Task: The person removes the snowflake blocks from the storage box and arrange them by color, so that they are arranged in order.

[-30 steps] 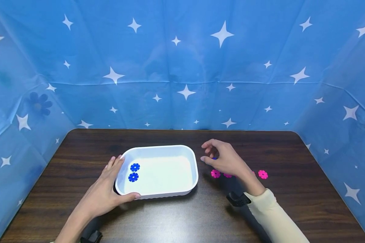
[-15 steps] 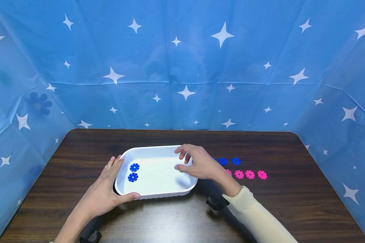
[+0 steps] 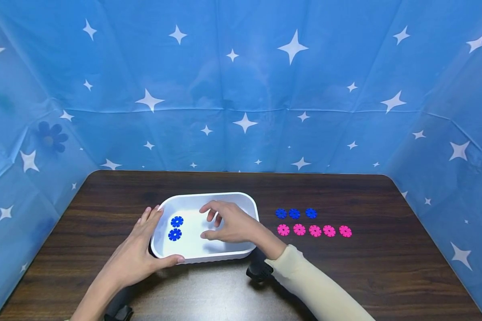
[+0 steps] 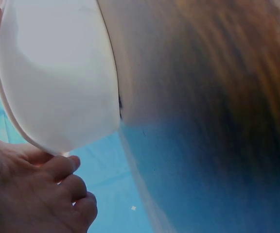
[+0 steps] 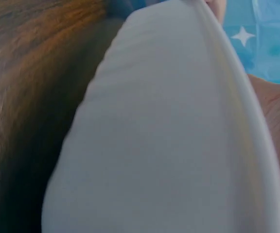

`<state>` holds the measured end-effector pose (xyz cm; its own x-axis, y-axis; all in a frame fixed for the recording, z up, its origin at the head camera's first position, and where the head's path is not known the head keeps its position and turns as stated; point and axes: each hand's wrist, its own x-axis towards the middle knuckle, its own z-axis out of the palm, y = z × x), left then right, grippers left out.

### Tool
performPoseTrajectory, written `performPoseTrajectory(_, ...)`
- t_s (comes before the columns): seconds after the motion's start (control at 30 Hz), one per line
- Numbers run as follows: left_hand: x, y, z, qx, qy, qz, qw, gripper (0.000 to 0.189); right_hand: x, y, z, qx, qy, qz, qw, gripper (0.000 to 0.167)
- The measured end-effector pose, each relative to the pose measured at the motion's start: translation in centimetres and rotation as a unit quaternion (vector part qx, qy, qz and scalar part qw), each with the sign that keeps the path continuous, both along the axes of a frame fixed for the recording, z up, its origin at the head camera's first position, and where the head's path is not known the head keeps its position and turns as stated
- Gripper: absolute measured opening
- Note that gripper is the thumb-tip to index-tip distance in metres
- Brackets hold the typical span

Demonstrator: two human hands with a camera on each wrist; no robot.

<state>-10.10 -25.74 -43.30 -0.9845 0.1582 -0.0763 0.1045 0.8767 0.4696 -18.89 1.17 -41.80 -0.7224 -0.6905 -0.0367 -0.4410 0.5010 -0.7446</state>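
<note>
My left hand (image 3: 138,249) holds the left end of a white plastic tray (image 3: 209,257), thumb along the front rim and fingers at the far-left corner. In the left wrist view the fingers (image 4: 62,167) bend against the rim of the tray (image 4: 57,97). Two blue notched discs (image 3: 176,221) lie in the tray's left part. Over the tray's right half hovers my right hand (image 3: 234,223), thumb and index finger spread apart with nothing visible between them. In the right wrist view the tray's outer wall (image 5: 145,126) hides most of that hand.
Right of the tray, three blue notched discs (image 3: 294,214) lie in a row on the dark wooden table (image 3: 369,276). A row of several pink notched discs (image 3: 315,231) lies nearer. A blue star-patterned curtain (image 3: 241,89) stands behind the table and at both sides.
My right hand has moved left from above the blue discs on the table to over the tray, uncovering both rows. The left hand and the tray stay nearly in place.
</note>
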Motion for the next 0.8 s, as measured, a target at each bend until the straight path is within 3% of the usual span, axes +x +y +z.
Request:
performPoseTrajectory(0.47, 0.0, -0.1, 0.3, 0.009, 0.013, -0.006, 0.9999, 0.130, 0.1, -4.5, -1.5, 0.045, 0.020, 0.038, 0.9981, 0.055)
performPoseTrajectory(0.8, 0.0, -0.2, 0.2, 0.015, 0.006, -0.008, 0.9998, 0.129, 0.3, -6.7, -1.9, 0.066, 0.022, 0.035, 0.9970, 0.049)
